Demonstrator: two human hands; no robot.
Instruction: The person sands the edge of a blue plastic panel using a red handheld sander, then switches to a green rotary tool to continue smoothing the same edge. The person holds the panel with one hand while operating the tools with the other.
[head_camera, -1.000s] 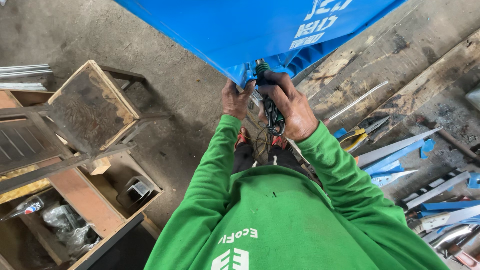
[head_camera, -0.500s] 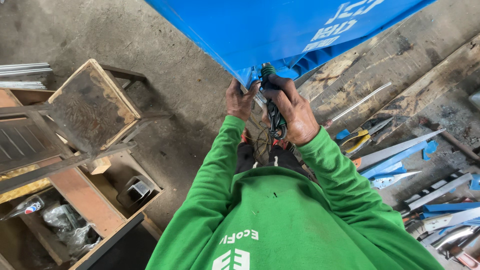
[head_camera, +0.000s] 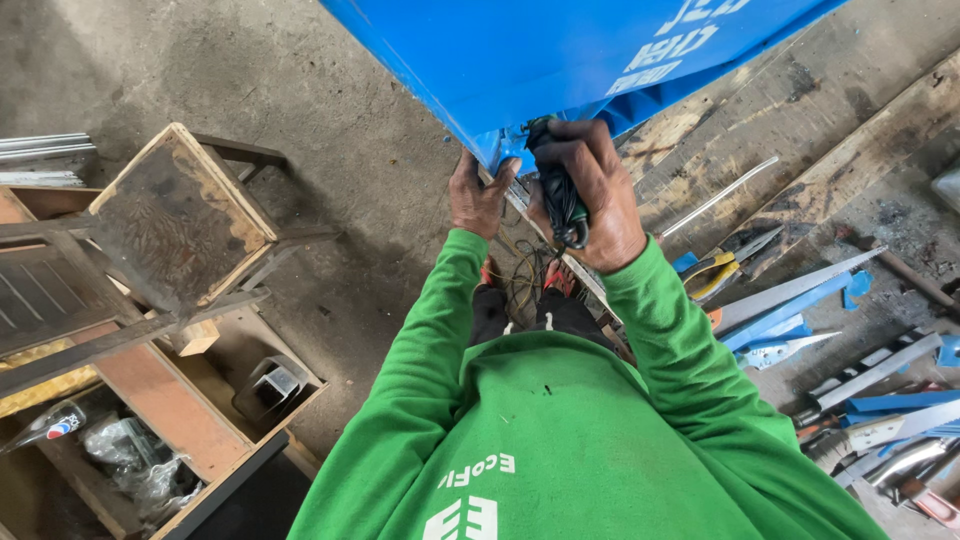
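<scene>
A person in a green long-sleeved shirt (head_camera: 560, 440), seen from the head camera looking straight down, works at the lower corner of a large blue panel (head_camera: 540, 60) bearing white lettering. The right hand (head_camera: 590, 195) is closed around a dark power tool (head_camera: 556, 190), its green-tipped nose pushed up against the panel's corner, its black body running down through the fist. The left hand (head_camera: 478, 195), just beside it, presses its fingers against the same blue edge, the thumb spread toward the tool; it holds the panel rather than anything loose. Below the hands, between the sleeves, a tangle of thin wire (head_camera: 525, 270) lies on the ground near the person's feet. To the right, rough wooden planks (head_camera: 800, 110) run diagonally, with a thin metal rod (head_camera: 720, 195) lying across them and a pair of pliers with yellow and blue handles (head_camera: 715, 270) near the right elbow. Farther right, blue and bare metal strips (head_camera: 800, 300) lie scattered in a loose heap. To the left, on the grey concrete floor (head_camera: 250, 70), stands a worn wooden stool (head_camera: 180, 215), and beyond it an open wooden box (head_camera: 150, 440) holds a crumpled plastic bag, a bottle and a small metal part.
</scene>
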